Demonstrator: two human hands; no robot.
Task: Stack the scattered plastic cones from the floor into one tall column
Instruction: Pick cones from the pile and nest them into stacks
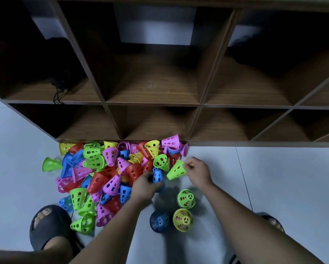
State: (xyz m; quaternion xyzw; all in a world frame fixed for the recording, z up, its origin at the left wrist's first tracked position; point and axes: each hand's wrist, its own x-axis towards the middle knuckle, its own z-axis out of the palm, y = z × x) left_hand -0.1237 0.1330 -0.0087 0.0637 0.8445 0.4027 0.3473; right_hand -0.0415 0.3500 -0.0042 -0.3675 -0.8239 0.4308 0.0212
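A heap of perforated plastic cones in red, pink, green, blue and yellow lies on the floor against the shelf unit. My left hand grips a blue cone at the heap's right edge. My right hand pinches the rim of a tilted green cone just beside it. Three cones stand apart on the floor between my arms: a green one, a yellow one and a dark blue one.
A dark wooden cubby shelf fills the upper view, its base touching the heap. My feet in black slippers stand at the lower left and the lower right. Grey tiled floor lies to the right.
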